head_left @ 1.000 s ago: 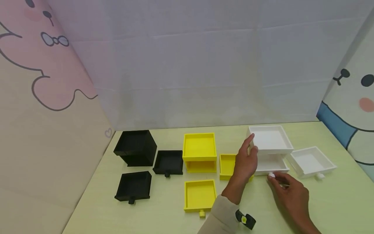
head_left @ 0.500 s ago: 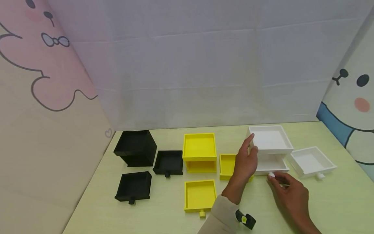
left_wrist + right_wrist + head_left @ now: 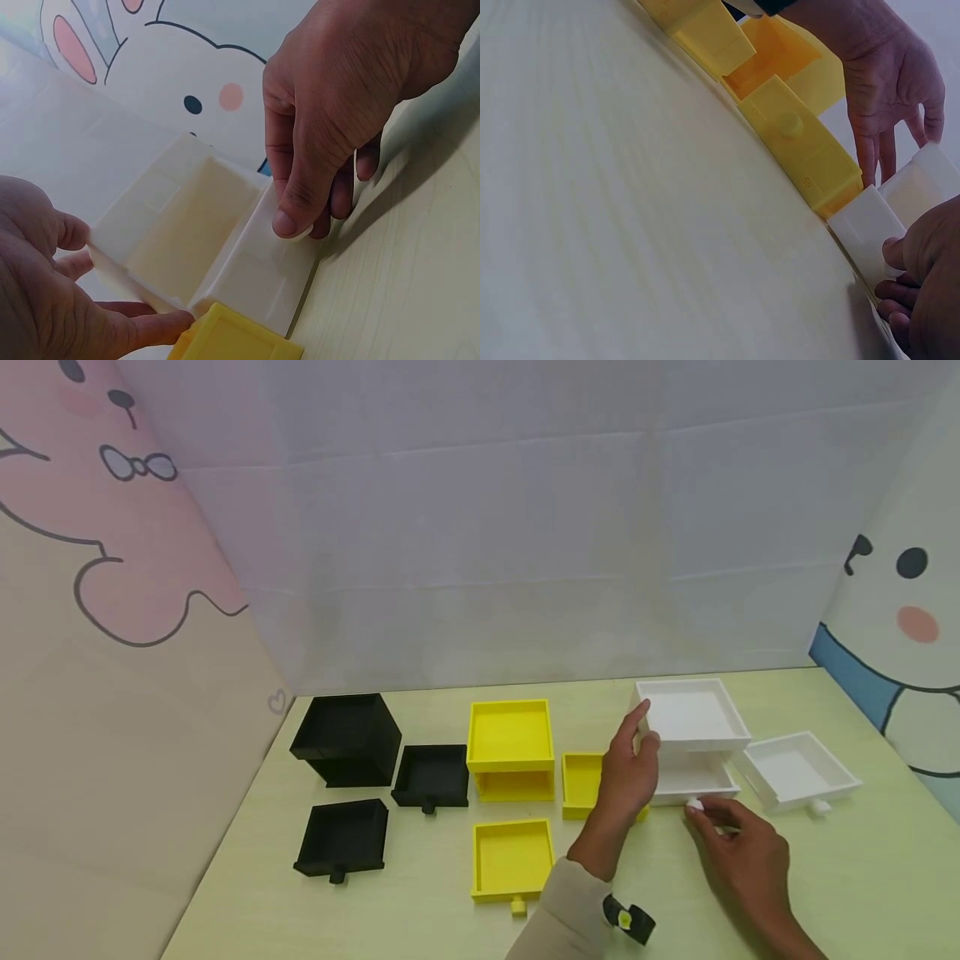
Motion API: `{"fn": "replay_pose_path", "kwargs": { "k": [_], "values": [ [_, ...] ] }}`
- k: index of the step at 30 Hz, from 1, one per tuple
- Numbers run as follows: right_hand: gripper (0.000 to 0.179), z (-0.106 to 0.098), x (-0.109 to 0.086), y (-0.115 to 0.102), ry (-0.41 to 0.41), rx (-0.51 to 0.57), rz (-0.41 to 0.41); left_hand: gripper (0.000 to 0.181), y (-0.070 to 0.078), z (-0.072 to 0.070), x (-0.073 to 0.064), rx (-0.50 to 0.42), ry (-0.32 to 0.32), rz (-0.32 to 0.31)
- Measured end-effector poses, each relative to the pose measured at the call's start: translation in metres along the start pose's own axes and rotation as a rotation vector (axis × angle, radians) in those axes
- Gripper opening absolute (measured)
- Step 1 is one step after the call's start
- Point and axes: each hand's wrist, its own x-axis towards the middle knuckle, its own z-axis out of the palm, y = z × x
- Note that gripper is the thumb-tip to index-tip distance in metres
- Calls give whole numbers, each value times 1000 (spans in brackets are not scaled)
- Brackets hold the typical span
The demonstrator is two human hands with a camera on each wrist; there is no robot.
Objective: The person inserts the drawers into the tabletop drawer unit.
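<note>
At the right of the head view stands a small white cabinet with a shallow tray-like top. A white drawer sits partly inside its lower opening, its front panel also showing in the left wrist view. My right hand pinches this drawer's small round knob between thumb and fingers. My left hand rests against the cabinet's left side, fingers stretched out. Another white drawer with a knob lies on the table to the right of the cabinet.
A yellow cabinet stands in the middle, with one yellow drawer in front and another yellow drawer partly behind the left hand. Farther left are a black cabinet and two black drawers. A white cloth hangs behind the table.
The head view has shifted slightly. Both hands keep their places on the white cabinet and the drawer knob; nothing else has visibly moved.
</note>
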Motion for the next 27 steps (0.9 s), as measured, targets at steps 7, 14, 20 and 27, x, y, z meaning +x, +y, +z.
{"fn": "replay_pose_path", "kwargs": {
  "k": [7,14,20,27],
  "values": [
    [16,1,0,0,4,16,-6,40,-1,0,0,-7,0,3],
    [16,1,1,1,10,30,-21,40,-1,0,0,-5,-5,3],
    [16,2,2,2,10,38,-28,40,-1,1,1,-5,6,1],
    [16,2,3,3,15,19,-48,39,-1,1,1,-1,3,-9]
  ]
}}
